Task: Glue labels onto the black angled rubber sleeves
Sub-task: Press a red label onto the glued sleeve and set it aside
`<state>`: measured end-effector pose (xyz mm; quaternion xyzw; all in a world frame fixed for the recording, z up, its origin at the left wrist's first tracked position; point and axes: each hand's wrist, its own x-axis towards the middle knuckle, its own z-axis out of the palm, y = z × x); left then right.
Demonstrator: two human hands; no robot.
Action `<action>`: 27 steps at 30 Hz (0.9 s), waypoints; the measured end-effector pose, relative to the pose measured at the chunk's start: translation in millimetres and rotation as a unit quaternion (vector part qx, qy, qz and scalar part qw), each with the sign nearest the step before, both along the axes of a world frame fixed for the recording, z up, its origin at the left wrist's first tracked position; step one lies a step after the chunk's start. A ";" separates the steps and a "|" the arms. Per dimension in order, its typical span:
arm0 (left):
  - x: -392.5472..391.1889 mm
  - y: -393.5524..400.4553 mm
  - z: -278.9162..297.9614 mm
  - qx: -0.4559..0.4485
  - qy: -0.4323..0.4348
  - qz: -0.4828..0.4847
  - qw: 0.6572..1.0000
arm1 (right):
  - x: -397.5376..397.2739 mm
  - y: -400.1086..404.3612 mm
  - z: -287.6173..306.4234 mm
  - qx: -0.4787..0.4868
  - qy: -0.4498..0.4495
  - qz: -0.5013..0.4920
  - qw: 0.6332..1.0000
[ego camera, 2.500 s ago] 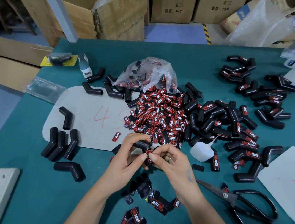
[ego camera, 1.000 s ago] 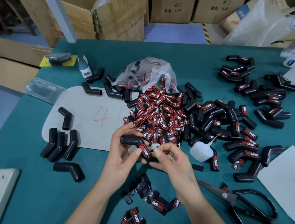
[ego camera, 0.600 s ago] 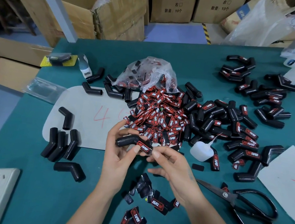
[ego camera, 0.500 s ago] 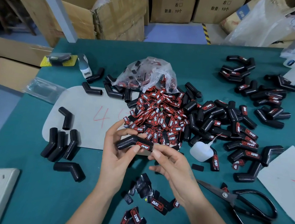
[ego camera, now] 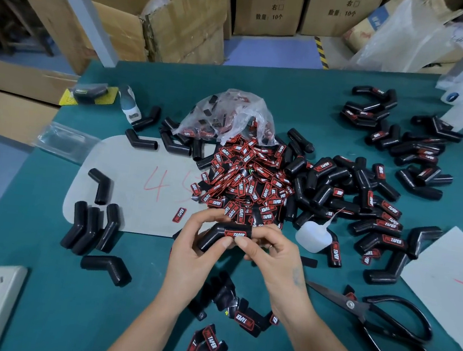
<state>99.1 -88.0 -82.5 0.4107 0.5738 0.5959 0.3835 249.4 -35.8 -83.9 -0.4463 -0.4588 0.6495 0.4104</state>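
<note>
Above the near middle of the green counter (ego camera: 36, 282), a left hand (ego camera: 195, 246) grips a black angled rubber sleeve (ego camera: 224, 234) bearing a red label (ego camera: 235, 234), while the right hand (ego camera: 270, 253) pinches its labelled end. Toward the far edge, a torn clear plastic bag (ego camera: 231, 117) spills loose labels (ego camera: 247, 183) across the counter's middle, beside finished sleeves (ego camera: 366, 203) and a glue bottle (ego camera: 311, 237).

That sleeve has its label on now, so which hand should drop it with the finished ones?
Probably the right hand: it touches the sleeve at its labelled end, and the labelled sleeves lie on that side. The left hand grips the other end.
</note>
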 end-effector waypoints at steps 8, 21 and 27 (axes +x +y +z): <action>-2.2 0.5 0.1 -0.060 -0.051 -0.036 0.996 | 3.2 0.1 1.6 0.012 -0.006 0.006 1.000; -2.2 1.0 4.5 -0.056 -0.104 -0.038 0.992 | 4.4 2.9 -0.9 0.012 0.002 0.017 1.000; -2.6 0.7 2.8 -0.061 -0.108 -0.036 0.992 | 4.5 2.8 -1.6 0.003 0.006 0.022 1.000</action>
